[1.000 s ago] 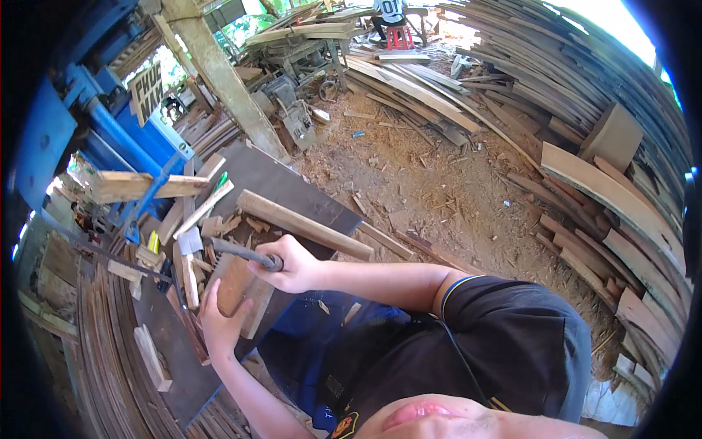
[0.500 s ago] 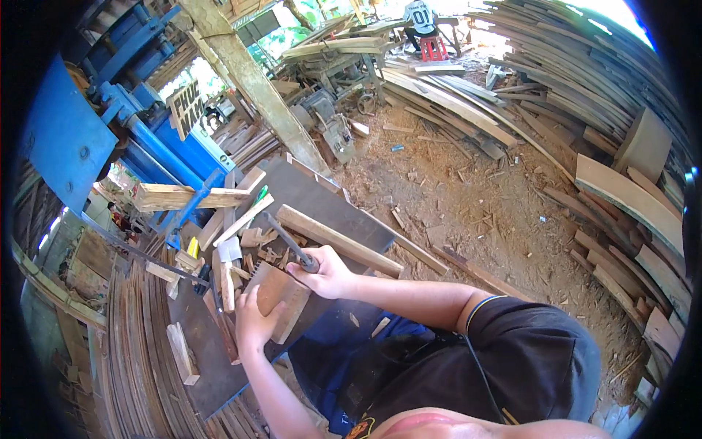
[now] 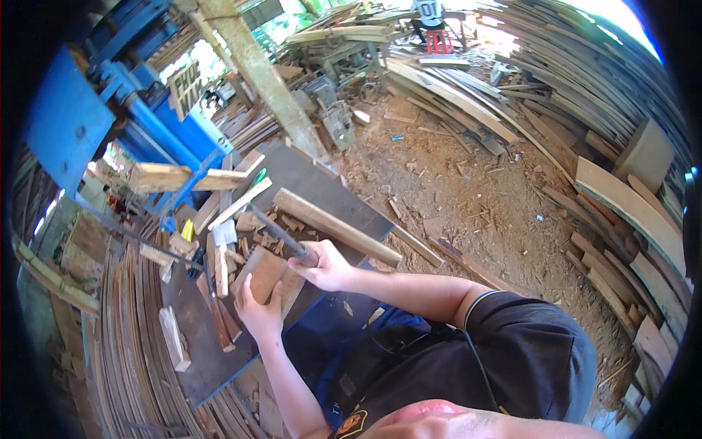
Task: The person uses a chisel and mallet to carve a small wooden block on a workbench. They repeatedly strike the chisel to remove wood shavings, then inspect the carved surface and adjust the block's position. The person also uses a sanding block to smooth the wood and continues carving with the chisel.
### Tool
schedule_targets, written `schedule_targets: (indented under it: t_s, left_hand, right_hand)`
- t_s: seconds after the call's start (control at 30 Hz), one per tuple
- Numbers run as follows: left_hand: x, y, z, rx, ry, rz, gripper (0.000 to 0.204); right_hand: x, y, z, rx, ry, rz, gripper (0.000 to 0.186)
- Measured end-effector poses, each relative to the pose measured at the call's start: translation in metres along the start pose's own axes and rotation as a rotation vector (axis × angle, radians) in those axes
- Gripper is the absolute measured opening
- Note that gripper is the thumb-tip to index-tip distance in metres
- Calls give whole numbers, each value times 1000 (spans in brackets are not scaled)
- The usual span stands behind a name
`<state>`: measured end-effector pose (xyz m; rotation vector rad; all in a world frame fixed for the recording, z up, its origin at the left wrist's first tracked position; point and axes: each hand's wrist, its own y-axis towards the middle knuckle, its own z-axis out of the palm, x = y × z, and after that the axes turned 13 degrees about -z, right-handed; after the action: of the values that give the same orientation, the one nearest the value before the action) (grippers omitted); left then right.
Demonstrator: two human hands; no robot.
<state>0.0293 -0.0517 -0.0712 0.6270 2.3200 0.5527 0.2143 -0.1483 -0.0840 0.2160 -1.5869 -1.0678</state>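
My right hand [image 3: 333, 268] is closed round the handle of a long, slim, dark tool [image 3: 276, 231], a file or a chisel; I cannot tell which. Its shaft points away to the far left, over the wooden block. My left hand [image 3: 261, 306] grips that wooden block [image 3: 262, 271], thumb and fingers spread across its face. A row of teeth runs along the block's far edge. The block is tilted above the near part of the dark workbench [image 3: 281, 164]. Beside it lies a wide metal blade [image 3: 225, 233] with a wooden handle, among small offcuts.
A thick wooden bar [image 3: 338, 227] lies along the bench to the right. A short wood piece [image 3: 175, 339] rests at the near left. Blue machinery [image 3: 150, 135] stands at far left. Stacked boards [image 3: 607, 80] line the right side. Someone sits on a red stool [image 3: 439, 42] far off.
Block and left hand have shifted slightly left, and the block's face is turned more toward view. The tool's shaft now reaches farther left across the block. My right hand stays on the handle.
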Motion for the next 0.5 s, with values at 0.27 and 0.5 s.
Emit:
schedule_targets:
  t_s: [0.27, 0.5]
  left_hand:
    - [-12, -4, 4, -63, 14, -55, 67]
    - [-12, -8, 4, -97, 60, -67, 66]
  right_hand:
    - [0, -3, -6, 59, -25, 37, 18]
    - [1, -3, -4, 86, -49, -8, 23]
